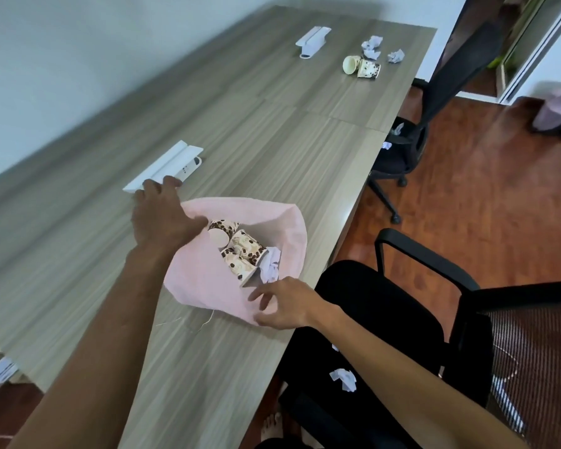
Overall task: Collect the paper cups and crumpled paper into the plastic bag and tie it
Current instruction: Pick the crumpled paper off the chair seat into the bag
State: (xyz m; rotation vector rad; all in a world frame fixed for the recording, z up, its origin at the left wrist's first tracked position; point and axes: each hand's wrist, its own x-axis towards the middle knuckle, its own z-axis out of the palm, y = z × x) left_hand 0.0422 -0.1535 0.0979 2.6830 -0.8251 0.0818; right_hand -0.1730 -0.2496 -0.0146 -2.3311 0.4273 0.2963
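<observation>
A pink plastic bag lies open on the grey wooden table, near its right edge. Inside it are three bean-patterned paper cups and a crumpled white paper. My left hand grips the bag's rim on the left side. My right hand hovers at the bag's near right edge, fingers spread, holding nothing. At the far end of the table lie two more paper cups and three crumpled papers. Another crumpled paper rests on the near black chair's seat.
Two white cable-box lids stand on the table. A black office chair is close on my right, another farther along with paper scraps on its seat. A lilac bin stands on the wooden floor.
</observation>
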